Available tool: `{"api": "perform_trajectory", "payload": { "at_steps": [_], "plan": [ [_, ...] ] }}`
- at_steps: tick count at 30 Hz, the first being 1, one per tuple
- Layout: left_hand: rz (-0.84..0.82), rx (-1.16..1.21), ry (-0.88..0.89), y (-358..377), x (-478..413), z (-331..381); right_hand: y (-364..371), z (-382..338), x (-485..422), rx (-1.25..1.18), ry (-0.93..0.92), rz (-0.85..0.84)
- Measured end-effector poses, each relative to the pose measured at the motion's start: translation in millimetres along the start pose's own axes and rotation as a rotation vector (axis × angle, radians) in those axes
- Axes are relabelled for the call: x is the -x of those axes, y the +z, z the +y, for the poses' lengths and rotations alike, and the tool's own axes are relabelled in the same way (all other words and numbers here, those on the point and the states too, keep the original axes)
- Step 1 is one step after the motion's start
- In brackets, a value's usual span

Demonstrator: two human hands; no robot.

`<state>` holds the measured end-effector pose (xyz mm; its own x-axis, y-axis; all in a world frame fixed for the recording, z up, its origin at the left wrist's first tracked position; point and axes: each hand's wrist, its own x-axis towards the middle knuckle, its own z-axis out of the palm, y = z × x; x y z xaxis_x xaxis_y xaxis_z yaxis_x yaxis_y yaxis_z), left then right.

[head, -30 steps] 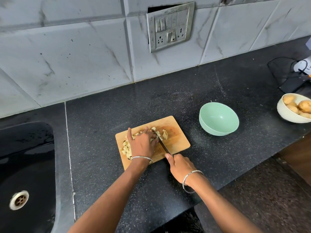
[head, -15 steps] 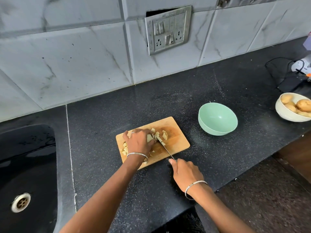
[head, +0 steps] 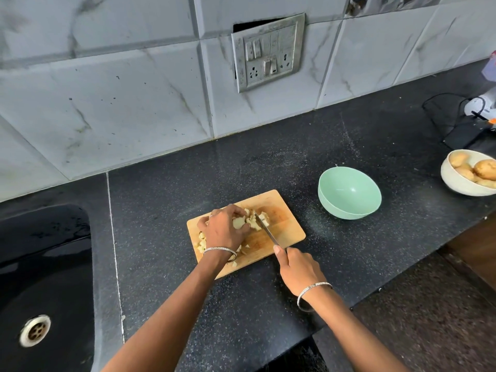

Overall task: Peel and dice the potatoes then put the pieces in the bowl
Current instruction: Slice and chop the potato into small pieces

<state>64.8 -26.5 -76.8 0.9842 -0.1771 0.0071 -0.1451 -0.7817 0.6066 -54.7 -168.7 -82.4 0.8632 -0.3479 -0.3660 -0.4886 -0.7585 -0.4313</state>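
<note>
Left hand (head: 224, 229) curled down over the potato pieces (head: 252, 223), fingertips pinning a pale chunk (head: 238, 223) to the wood, knuckles toward the blade. Right hand (head: 298, 267) clenched round the knife (head: 265, 228), handle hidden inside the fist, blade slanting up and left, tip in the heap just beside the left fingertips.

Black speckled countertop (head: 188, 183) under everything. Black sink (head: 43, 264) sunk into it at far left. Wooden cutting board (head: 285, 224) near the front edge, carrying the whole heap; a few loose bits beside the left wrist, close to the board's near edge. Green bowl (head: 349, 193) right of the board, apart from it, nothing inside. White bowl (head: 456, 187) further right, at the edge of view, holding whole potatoes (head: 484, 169).

Judged as mid-dicing: much cut, none moved to the green bowl, more potatoes waiting.

Possible trouble, as guesses. Worst, a nicked left fingertip, with blade and fingers nearly touching and so small a chunk left to hold. Next, that chunk rolling or slipping out under pressure, sending the edge sideways. Then the board skating on smooth stone under a hard push. Smaller, stray dice nudged off the near edge by the left wrist. Smallest, pieces dropped on the counter during transfer, given the gap between board and bowl.
</note>
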Motion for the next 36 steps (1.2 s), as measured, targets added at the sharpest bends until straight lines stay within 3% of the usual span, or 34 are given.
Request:
{"api": "perform_trajectory", "payload": {
  "at_steps": [5, 10, 17, 27, 36],
  "plan": [
    [0.002, 0.136, -0.074, -8.7, -2.3, 1.8, 7.8, -1.1, 4.3, -0.104, -0.005, -0.102],
    [0.023, 0.259, -0.126, -17.1, -10.6, -4.3, 1.9, 1.4, 9.4, -0.172, -0.044, -0.058],
    [0.033, 0.086, -0.184, -22.0, -17.7, -16.6, 8.0, -4.8, 0.7, -0.06, 0.004, -0.016],
    [-0.127, -0.328, 0.025, -16.0, -32.0, -5.2, 4.5, -1.7, 4.8, -0.111, -0.015, -0.005],
    [-0.092, -0.243, 0.0, -15.7, -34.4, -11.2, 4.3, -3.9, 11.6, -0.078, 0.007, -0.004]
  ]
}}
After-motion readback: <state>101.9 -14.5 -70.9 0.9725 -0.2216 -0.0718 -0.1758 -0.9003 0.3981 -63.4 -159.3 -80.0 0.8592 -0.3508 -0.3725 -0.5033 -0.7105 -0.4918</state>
